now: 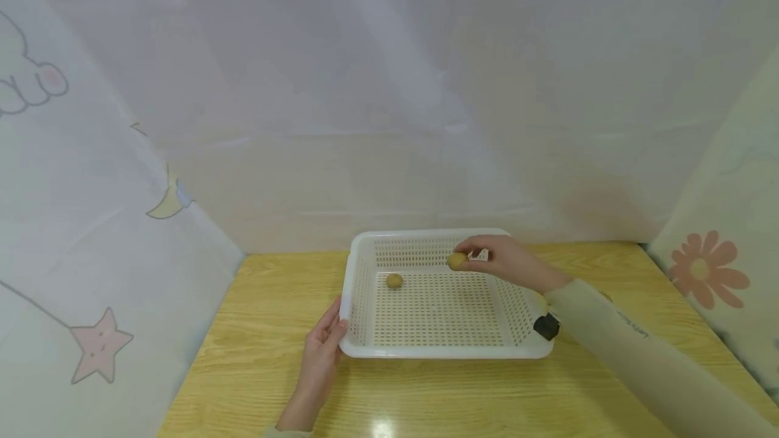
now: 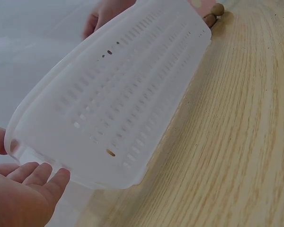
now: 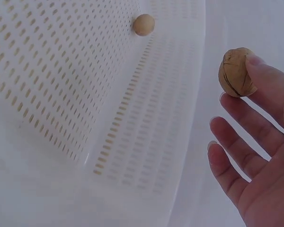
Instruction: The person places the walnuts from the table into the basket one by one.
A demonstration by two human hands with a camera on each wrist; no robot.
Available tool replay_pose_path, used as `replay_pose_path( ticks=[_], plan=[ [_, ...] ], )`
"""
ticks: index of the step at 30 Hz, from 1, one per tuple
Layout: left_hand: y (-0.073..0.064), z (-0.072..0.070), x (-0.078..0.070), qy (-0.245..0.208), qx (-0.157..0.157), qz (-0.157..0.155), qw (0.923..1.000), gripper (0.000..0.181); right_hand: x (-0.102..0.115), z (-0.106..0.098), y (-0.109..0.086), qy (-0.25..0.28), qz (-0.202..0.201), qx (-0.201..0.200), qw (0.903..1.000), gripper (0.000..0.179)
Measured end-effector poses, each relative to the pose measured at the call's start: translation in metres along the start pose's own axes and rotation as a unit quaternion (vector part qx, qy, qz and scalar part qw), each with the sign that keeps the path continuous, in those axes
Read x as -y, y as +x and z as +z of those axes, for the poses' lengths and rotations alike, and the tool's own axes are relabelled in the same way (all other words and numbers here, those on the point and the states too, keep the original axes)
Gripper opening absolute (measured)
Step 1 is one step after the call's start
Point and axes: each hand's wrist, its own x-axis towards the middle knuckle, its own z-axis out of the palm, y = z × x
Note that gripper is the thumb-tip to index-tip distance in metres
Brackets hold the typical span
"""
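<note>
so the biggest thing here is the pale yellow wood-grain tabletop (image 1: 243, 336), and on it sits a white rectangular perforated plastic basket (image 1: 447, 352). i'd guess the basket is light and a bit bendy, easy to shove around by accident, and its smooth rim is probably slightly slippery. best grip imo is the turned-out rim, thumb on top and fingers under.

that's basically what the left hand (image 1: 322, 343) has: thumb at the rim on the basket's left end, fingers spread fairly straight beneath it.

right hand (image 1: 496, 259) is over the basket toward the far right part, thumb and index finger closed on a nut, other fingers loosely spread.

the nut is a brown roundish hard-shelled walnut (image 3: 236, 72), held clear of the basket floor. should be light and stiff, with a visible dark seam line for some friction. i'd pinch it across its widest part; squeezing off-centre could make it roll out. shell looks sturdy, though a hard drop might crack it.

a second brown round walnut (image 1: 394, 280) lies inside, near the far left corner, and the left wrist view shows two brown walnuts (image 2: 217, 9) on the tabletop past the basket's other end.
</note>
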Motion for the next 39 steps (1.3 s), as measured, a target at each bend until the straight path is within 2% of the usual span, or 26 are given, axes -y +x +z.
replay_pose_path(
  ticks=[6,14,21,26,34,39],
  plan=[
    [0.001,-0.001,0.0,0.001,-0.006,-0.002,1.0,0.062,0.004,0.015,0.023,-0.009,-0.023,0.016,0.9996,0.031],
    [0.0,0.001,-0.001,0.004,-0.004,-0.003,1.0,0.062,0.002,0.037,0.048,-0.014,-0.006,0.04,0.9991,0.037],
    [0.0,0.001,-0.002,-0.002,-0.006,-0.003,1.0,0.062,-0.01,0.061,0.069,-0.022,0.002,0.07,0.9973,0.028],
    [0.001,0.001,0.0,0.003,-0.006,-0.001,1.0,0.061,-0.019,0.078,0.078,-0.033,0.025,0.085,0.9955,0.022],
    [0.001,0.002,0.001,0.007,-0.003,0.001,1.0,0.063,-0.031,0.101,0.085,-0.013,0.043,0.069,0.9966,0.021],
    [0.001,0.002,0.0,0.007,-0.009,-0.004,0.9999,0.063,-0.032,0.11,0.088,-0.024,0.045,0.071,0.9962,0.023]
  ],
)
